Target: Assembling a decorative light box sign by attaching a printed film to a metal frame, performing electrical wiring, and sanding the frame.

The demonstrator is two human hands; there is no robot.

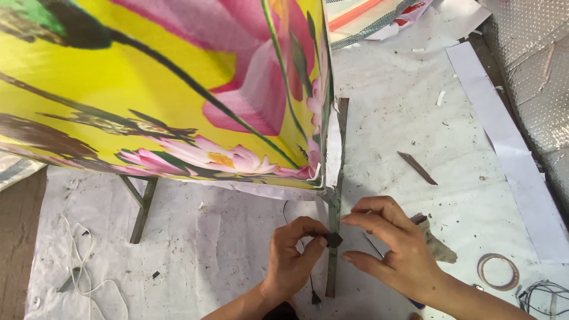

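A big lantern-like frame covered in yellow fabric [148, 83] printed with pink lotus flowers stands on thin bamboo legs. My left hand [293, 258] and my right hand [391, 246] meet at its corner leg [333, 207], a slim grey-green bamboo stick. Between the left thumb and forefinger sits a small dark piece [335, 239], pressed against that leg. The right hand's fingertips touch the same spot from the other side. A thin black wire [308, 278] hangs below the left hand.
A dirty white sheet [415, 118] covers the floor. On it lie a loose bamboo sliver [417, 168], a roll of tape [498, 271], a crumpled rag [438, 246], white cord [83, 266] at the left and another leg [142, 210]. Bubble wrap [533, 77] lies at the right.
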